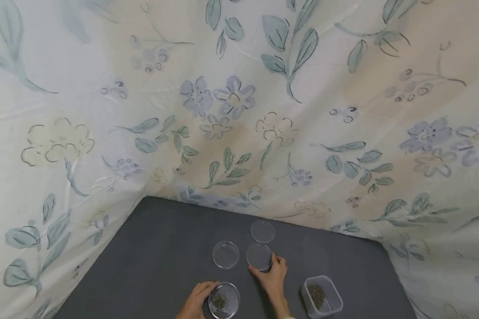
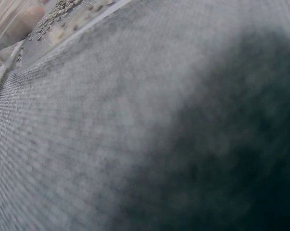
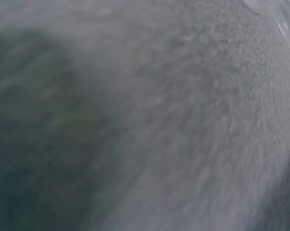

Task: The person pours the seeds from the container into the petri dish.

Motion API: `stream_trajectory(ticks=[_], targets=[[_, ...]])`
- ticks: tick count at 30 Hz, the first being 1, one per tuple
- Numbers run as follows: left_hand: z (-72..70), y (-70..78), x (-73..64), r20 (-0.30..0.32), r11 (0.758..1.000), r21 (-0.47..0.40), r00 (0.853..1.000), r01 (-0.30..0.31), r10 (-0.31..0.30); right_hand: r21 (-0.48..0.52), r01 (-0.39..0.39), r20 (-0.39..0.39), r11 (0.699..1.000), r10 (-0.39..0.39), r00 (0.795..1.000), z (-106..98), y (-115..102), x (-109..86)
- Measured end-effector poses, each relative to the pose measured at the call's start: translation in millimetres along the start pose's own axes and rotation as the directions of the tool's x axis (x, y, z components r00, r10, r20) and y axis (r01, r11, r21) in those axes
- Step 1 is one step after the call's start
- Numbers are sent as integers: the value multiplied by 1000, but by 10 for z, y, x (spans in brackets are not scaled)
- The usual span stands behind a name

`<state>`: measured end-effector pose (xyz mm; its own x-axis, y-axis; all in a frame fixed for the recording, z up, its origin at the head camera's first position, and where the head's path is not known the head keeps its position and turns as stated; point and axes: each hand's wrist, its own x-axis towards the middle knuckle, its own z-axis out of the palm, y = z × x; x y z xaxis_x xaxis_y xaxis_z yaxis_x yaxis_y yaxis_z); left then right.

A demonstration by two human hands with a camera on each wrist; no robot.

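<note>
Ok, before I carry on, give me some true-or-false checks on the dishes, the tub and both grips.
1. The square tub has brown bits in it. True.
2. The tub stands left of both grips. False: it stands to the right of the right grip.
3. The left grip is at the dish of brown bits. True.
4. The right grip touches nothing. False: it holds a clear dish by its edge.
5. A lid covers the tub. False: its top is open.

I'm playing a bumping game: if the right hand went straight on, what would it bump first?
The right hand holds the near clear dish, so that dish would probably bump the far clear dish beyond first, though the gap between them is hard to judge.
</note>
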<state>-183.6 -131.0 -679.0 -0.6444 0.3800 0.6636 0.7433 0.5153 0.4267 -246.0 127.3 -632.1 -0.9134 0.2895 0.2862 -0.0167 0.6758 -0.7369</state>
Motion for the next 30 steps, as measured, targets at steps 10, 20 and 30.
stream_trajectory(ticks=[10, 20, 30], targets=[[-83, 203, 14, 88, 956, -67, 956, 285, -279, 168, -58, 75, 984, 46, 996, -214, 33, -130], [-66, 234, 32, 49, 966, -13, 965, 258, -257, 281, -91, 165, 955, 45, 985, -470, -90, -349], [-37, 250, 25, 41, 971, 29, 971, 235, -236, 242, -49, 275, 969, -20, 961, -655, -188, -576]])
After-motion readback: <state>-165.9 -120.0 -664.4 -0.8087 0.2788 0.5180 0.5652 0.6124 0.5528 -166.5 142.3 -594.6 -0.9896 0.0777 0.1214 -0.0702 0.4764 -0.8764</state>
